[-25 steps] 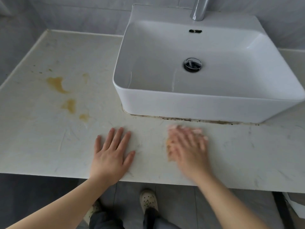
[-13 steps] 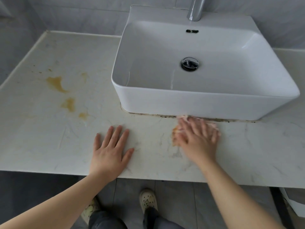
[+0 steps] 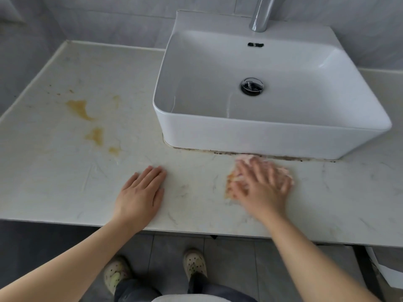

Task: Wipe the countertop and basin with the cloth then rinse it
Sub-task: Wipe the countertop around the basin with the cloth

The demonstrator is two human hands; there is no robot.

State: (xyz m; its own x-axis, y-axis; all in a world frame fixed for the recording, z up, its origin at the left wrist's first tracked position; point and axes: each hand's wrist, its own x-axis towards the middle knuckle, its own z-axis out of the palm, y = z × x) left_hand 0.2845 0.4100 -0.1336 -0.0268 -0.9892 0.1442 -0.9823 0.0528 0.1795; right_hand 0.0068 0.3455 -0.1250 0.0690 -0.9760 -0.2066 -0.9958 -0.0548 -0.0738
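A pale marble countertop carries a white rectangular basin on its right half. My right hand, blurred with motion, presses flat with spread fingers on a pinkish-orange cloth just in front of the basin's front wall. Most of the cloth is hidden under the hand. My left hand rests flat on the countertop near the front edge, fingers straight, holding nothing.
Yellow-brown stains mark the counter's left part. Dark grime lines the seam under the basin. A chrome tap stands behind the basin, with a drain plug in its floor. Grey tiled walls enclose the back and left.
My right hand with the cloth has moved away from me toward the basin's front wall and slightly right. My left hand has stayed in place on the counter.
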